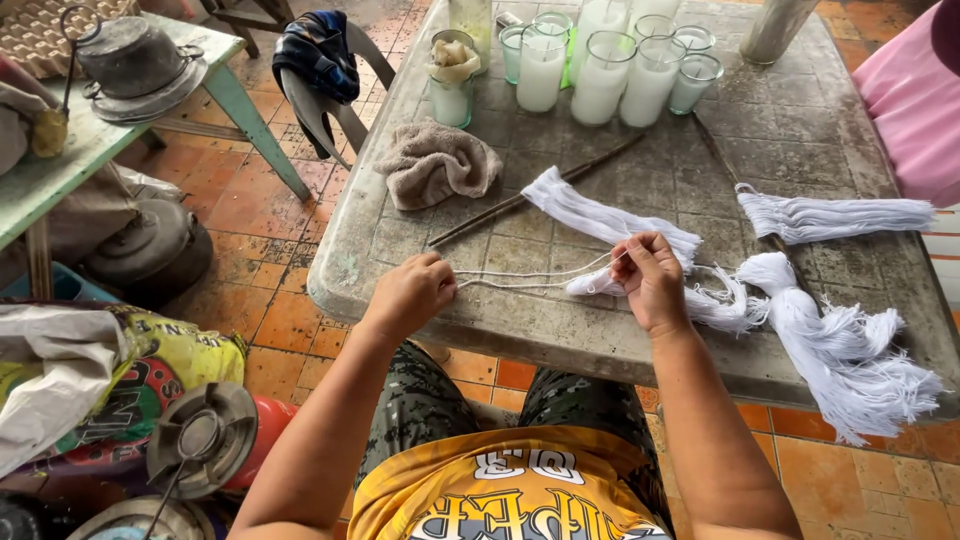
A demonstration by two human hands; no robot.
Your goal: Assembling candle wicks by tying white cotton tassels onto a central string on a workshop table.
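My left hand (412, 293) pinches one end of a few white strings (530, 277) stretched taut over the near edge of a grey tiled table (560, 190). My right hand (650, 280) grips the other end, beside a white thread bundle (600, 215) lying diagonally. A larger heap of white thread (840, 350) lies to the right, another bundle (835, 215) behind it. Two thin dark sticks (535, 192) rest on the tabletop.
Several glasses filled with white wax (600, 75) stand at the table's far side, with a brown rag (435, 165) at the left. A chair with dark cloth (315, 60), a green table with a metal pot (135, 60), and sacks (100, 380) stand at the left.
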